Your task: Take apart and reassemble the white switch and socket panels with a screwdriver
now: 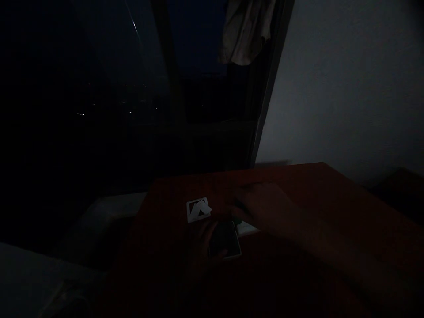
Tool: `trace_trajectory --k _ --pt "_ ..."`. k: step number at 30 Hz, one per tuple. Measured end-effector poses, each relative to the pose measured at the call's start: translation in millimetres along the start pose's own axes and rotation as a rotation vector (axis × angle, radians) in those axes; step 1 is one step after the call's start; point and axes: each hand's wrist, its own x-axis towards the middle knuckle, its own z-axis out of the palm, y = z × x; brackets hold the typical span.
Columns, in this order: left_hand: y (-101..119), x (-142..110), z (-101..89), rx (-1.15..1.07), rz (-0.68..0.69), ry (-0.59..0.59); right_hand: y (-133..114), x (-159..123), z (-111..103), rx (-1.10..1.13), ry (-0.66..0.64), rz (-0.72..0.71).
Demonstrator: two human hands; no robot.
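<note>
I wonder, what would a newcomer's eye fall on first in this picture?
Probably the white frame, bright on the dim red table, with pale strips across it. Next, nearer the viewer, the dark, pale-rimmed square at the left hand, the right hand beyond it rightward. Higher up, a pale cloth hangs by the window.

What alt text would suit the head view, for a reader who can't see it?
A person's left hand touches a dark, pale-rimmed object on a reddish table, while the right hand is near a small green item. A white frame with pale pieces on it lies beyond the left hand. Behind are a dark window and pale wall, dimly lit.
</note>
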Motion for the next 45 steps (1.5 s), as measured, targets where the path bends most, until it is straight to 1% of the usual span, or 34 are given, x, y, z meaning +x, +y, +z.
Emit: trace_trajectory --k 3,4,5,6,7,9,10,11,13,15,18,19,20,21,24,25,26,28,31,32,33,34,37,39,42,45 --pt "2.9 0.7 -3.2 0.000 0.016 -0.002 7.1 -5.9 -2.9 0.216 -0.007 -0.205" --pt "4.4 1.0 -4.8 0.011 0.013 -0.004 8.4 -7.6 -3.6 0.269 -0.014 -0.246" --pt "5.8 1.2 -6.4 0.024 0.012 -0.004 8.9 -8.8 -3.8 0.287 -0.012 -0.254" --pt "6.7 1.3 -7.6 0.035 0.016 -0.002 8.6 -9.1 -3.6 0.262 -0.002 -0.222" --pt "7.2 1.1 -8.4 0.043 0.021 0.004 7.8 -8.5 -2.8 0.198 0.012 -0.157" --pt "6.8 0.4 -8.7 0.050 0.034 0.004 5.8 -5.3 -0.1 0.022 0.035 0.007" --pt "6.1 -0.1 -8.2 0.054 0.033 0.003 5.3 -3.4 1.3 -0.045 0.038 0.065" --pt "5.2 -0.5 -7.6 0.057 0.028 0.003 5.5 -1.7 2.5 -0.079 0.033 0.091" --pt "3.7 -1.2 -6.6 0.056 0.022 -0.007 8.0 -0.4 3.2 -0.054 0.015 0.063" --pt "2.6 -1.3 -6.6 0.046 0.024 -0.014 12.1 -2.6 1.3 0.046 0.015 -0.018" --pt "2.3 -0.7 -8.7 0.057 0.071 -0.019 16.0 -9.3 -3.5 0.245 -0.013 -0.172" --pt "2.5 -0.4 -9.5 0.074 0.093 -0.014 15.8 -11.0 -4.6 0.288 -0.025 -0.201" --pt "2.7 -0.1 -10.2 0.093 0.116 -0.011 14.6 -12.0 -5.2 0.298 -0.028 -0.204" --pt "2.9 0.1 -10.7 0.112 0.136 -0.011 12.7 -12.0 -5.1 0.269 -0.021 -0.175" --pt "2.7 0.5 -10.3 0.136 0.160 -0.006 6.9 -7.8 -2.2 0.045 0.022 0.023" --pt "2.4 0.5 -9.7 0.134 0.161 -0.004 6.2 -6.0 -1.0 -0.012 0.019 0.063" --pt "2.2 0.4 -9.0 0.132 0.162 -0.003 6.4 -4.7 0.0 -0.037 0.011 0.071" --pt "2.3 0.5 -7.6 0.133 0.157 0.007 9.4 -4.3 0.8 0.002 0.010 0.010" --pt "4.0 1.2 -5.6 0.150 0.134 0.019 14.9 -7.3 -1.1 0.194 0.000 -0.142" --pt "4.5 1.6 -5.1 0.155 0.126 0.024 15.6 -8.0 -2.0 0.241 -0.008 -0.166" --pt "5.0 2.0 -4.5 0.160 0.122 0.027 15.4 -8.0 -2.7 0.255 -0.012 -0.165" --pt "5.3 2.4 -4.0 0.163 0.124 0.030 14.5 -7.2 -2.9 0.228 -0.005 -0.134" --pt "5.9 3.4 -2.5 0.166 0.127 0.037 10.4 -1.3 -0.4 0.025 0.033 0.032" --pt "6.7 3.9 -1.3 0.170 0.120 0.032 9.7 2.1 2.7 -0.046 0.027 0.064" --pt "8.8 4.9 1.4 0.166 0.105 0.025 12.7 1.5 4.5 0.018 0.050 -0.029" --pt "10.8 6.7 4.4 0.156 0.087 0.034 15.5 -3.0 1.3 0.176 0.035 -0.135"
